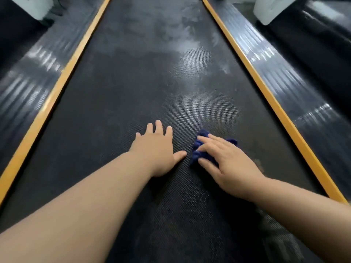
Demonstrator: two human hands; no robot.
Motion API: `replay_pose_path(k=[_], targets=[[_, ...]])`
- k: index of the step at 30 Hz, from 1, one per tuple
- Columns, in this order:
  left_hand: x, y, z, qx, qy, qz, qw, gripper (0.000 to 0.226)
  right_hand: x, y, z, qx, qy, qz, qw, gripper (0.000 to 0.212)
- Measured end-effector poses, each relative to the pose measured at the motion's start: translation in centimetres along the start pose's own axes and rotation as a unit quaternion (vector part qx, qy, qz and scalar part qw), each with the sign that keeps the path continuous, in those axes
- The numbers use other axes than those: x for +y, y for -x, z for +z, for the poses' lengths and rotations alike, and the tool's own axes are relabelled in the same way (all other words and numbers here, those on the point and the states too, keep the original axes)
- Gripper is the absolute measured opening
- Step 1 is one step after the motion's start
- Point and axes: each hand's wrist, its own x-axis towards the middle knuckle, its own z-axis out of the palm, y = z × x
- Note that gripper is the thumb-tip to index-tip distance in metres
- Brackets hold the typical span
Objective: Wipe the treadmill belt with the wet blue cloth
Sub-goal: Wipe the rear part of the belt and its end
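Note:
The black textured treadmill belt (133, 88) runs away from me between two orange strips. A crumpled dark blue cloth (198, 151) lies on the belt right of centre. My right hand (228, 164) lies flat on top of the cloth, fingers straight and spread, pressing it down; most of the cloth is hidden under the palm. My left hand (157, 150) rests flat on the bare belt just left of the cloth, fingers straight and spread, thumb pointing toward the cloth. Pale hazy patches show on the belt farther ahead.
Orange edge strips (62, 80) (266, 92) border the belt. Glossy black ribbed side rails (28, 84) (296, 86) run outside them. White uprights (271, 8) (28, 6) stand at the far right and far left corners.

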Motion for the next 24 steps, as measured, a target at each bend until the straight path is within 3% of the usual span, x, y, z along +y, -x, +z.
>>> replay_pose_path(k=[6,9,11,15,20,24], targets=[[-0.3,0.1,0.1,-0.009,0.007,0.011,1.0,0.087,-0.7,1.5,0.5,-0.025,0.008,0.022,0.999,0.038],[-0.6,0.0,-0.1,-0.015,0.012,0.01,1.0,0.088,0.5,-2.6,0.0,-0.056,0.019,0.1,0.993,0.028],[-0.6,0.0,-0.3,-0.029,0.01,0.019,0.999,0.089,0.7,-3.2,0.3,-0.026,0.018,0.146,0.989,0.028],[-0.8,-0.5,0.0,-0.019,-0.001,0.018,1.0,0.088,-1.0,0.8,0.8,0.024,0.031,0.073,0.997,0.044],[-0.4,-0.8,-0.4,-0.021,-0.01,0.003,1.0,0.089,0.7,2.5,0.1,-0.023,0.022,-0.014,0.999,0.044],[-0.3,-0.6,-0.8,-0.04,-0.008,-0.002,0.999,0.089,4.5,-4.0,-0.3,0.005,0.021,0.075,0.997,0.036]])
